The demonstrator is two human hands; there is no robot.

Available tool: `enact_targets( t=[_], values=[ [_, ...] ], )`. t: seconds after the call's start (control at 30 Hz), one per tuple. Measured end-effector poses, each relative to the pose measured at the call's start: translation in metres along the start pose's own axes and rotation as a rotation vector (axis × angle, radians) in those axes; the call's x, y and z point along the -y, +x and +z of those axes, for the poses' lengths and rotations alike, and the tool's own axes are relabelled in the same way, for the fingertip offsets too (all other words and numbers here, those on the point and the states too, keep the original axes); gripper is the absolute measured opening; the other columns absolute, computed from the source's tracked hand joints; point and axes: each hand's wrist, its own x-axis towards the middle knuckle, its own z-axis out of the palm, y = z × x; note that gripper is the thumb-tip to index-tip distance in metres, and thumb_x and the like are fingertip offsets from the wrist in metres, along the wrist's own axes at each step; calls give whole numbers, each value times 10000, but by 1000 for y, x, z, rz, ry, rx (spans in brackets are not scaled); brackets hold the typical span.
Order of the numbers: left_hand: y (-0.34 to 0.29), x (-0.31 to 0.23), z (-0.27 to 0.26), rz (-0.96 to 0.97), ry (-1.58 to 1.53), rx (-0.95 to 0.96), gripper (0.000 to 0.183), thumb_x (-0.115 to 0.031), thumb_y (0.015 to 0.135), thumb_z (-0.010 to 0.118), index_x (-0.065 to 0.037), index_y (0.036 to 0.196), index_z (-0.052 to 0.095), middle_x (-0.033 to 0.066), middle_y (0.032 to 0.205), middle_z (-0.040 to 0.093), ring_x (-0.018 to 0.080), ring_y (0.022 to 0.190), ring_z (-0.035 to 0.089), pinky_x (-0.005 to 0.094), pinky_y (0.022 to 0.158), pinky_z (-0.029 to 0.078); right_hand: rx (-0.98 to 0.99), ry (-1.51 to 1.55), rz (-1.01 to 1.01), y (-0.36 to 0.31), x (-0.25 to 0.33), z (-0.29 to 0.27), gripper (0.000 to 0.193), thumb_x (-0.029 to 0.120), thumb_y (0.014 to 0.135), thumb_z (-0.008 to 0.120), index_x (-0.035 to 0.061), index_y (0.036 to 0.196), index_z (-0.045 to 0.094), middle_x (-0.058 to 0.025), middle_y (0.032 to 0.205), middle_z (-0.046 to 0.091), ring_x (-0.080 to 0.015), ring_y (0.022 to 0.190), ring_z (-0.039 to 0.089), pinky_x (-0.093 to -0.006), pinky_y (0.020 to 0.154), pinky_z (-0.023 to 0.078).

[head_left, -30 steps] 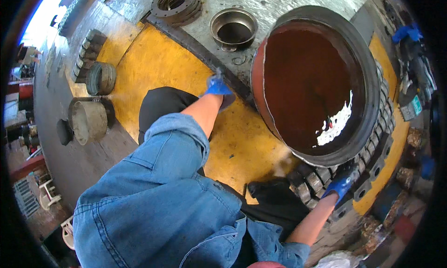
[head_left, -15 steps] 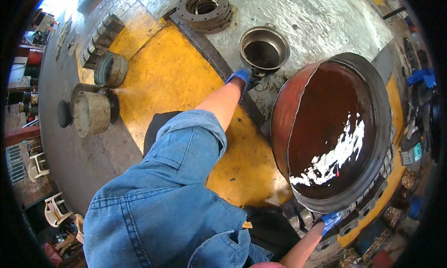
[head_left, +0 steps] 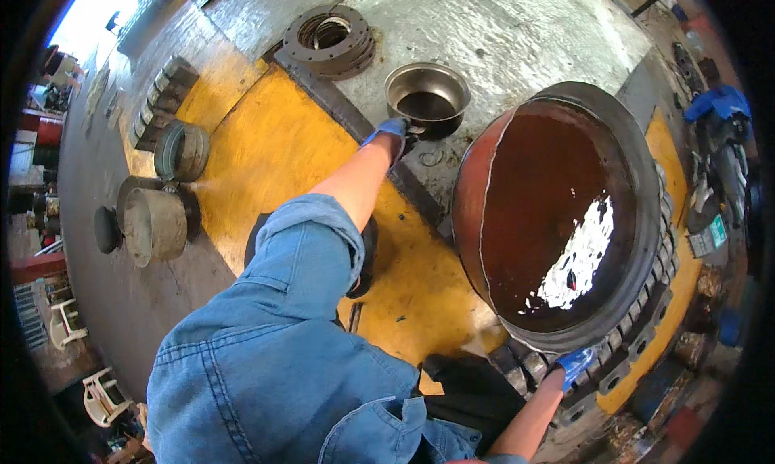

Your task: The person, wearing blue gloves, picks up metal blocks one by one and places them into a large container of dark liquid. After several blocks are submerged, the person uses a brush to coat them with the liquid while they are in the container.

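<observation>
A round metal pot point(head_left: 400, 81) with dark liquid or residue in its bottom sits on the grey metal floor ahead of me. My left hand point(head_left: 390, 131), in a blue glove, is closed round its near side handle; the fingertips are partly hidden. To the right stands a large round basin point(head_left: 472, 214), reddish outside with a dark rim, holding glossy dark red-brown liquid with a bright reflection. Down at the basin's near rim is my right hand point(head_left: 576, 365), also blue-gloved, seemingly gripping the edge, though its fingers show only partly.
Stacked flanged rings point(head_left: 333, 48) lie beyond the pot. Metal cylinders point(head_left: 155, 226) and a row of blocks point(head_left: 164, 101) stand at left along the yellow floor plate point(head_left: 270, 133). Track-like links point(head_left: 622, 351) run beside the basin. White chairs point(head_left: 103, 397) and clutter line the edges.
The view has turned slightly, so the pot and basin sit further left. My left hand stays at the pot's handle and my right at the basin's rim. The liquid's reflection has changed shape.
</observation>
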Motion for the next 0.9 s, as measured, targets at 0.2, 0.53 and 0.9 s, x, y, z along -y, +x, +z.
enact_targets(
  t=[0.2, 0.53, 0.9],
  values=[
    [-80, -82, 4, 416, 1428, -123, 341, -318, 994, 514, -87, 1203, 654, 216, 1214, 662, 314, 1131, 632, 374, 936, 498, 142, 214, 39, -1, 2, -3, 517, 300, 1062, 418, -36, 1453, 457, -142, 1409, 546, -256, 1152, 562, -402, 1008, 468],
    [1, -229, -73, 913, 1644, -456, 329, -236, 997, 468, -36, 1145, 683, 176, 1110, 703, 311, 987, 661, 395, 868, 518, 130, 346, 11, 15, -24, -3, 554, 318, 1072, 404, -27, 1505, 386, -122, 1473, 487, -248, 1260, 505, -387, 1089, 403],
    [69, -237, -157, 598, -225, -135, 310, -252, 975, 600, -102, 1241, 651, 92, 1107, 702, 238, 950, 646, 362, 839, 528, 136, -68, -204, 41, -51, -18, 559, 334, 1061, 396, -21, 1493, 404, -177, 1513, 443, -305, 1336, 475, -422, 1126, 392]
  ],
)
